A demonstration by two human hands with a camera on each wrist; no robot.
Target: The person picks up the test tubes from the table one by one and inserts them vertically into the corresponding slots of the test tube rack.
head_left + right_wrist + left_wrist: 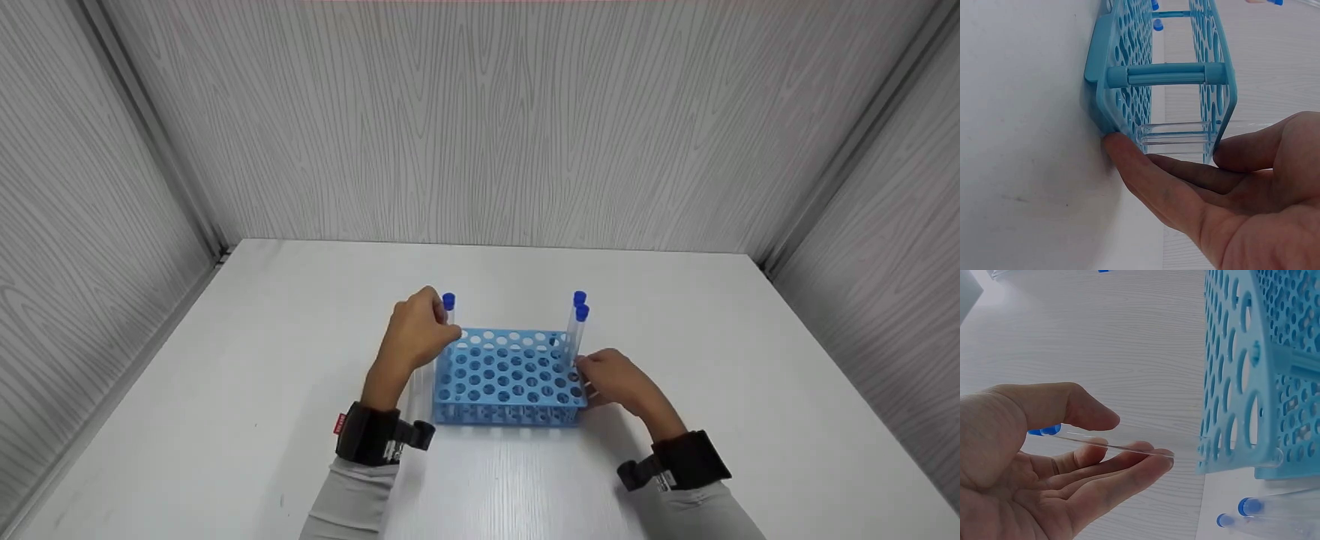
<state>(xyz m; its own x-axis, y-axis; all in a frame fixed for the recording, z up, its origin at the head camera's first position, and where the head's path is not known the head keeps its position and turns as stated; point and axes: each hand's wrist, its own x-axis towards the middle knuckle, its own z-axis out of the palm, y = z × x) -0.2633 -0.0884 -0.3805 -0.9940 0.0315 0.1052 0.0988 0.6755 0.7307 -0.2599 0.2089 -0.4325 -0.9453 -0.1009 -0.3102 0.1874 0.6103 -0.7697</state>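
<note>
A light-blue test tube rack (510, 403) stands on the table, its top plate full of round holes. At its back left corner my left hand (416, 330) pinches a clear test tube (1129, 439) with a blue cap, thumb on one side and fingers on the other. In the left wrist view the tube's lower end passes through a corner hole of the rack. My right hand (616, 381) grips the rack's right end, a thumb by the top plate and fingers at the base. Two blue-capped tubes (577, 334) stand upright near the rack's back right corner.
Clear tubes (422, 386) lie on the white table (225, 420) just left of the rack. Blue caps (1249, 506) of further tubes show at the lower right of the left wrist view. Grey wood-grain panels (480, 127) enclose the table at the back and sides.
</note>
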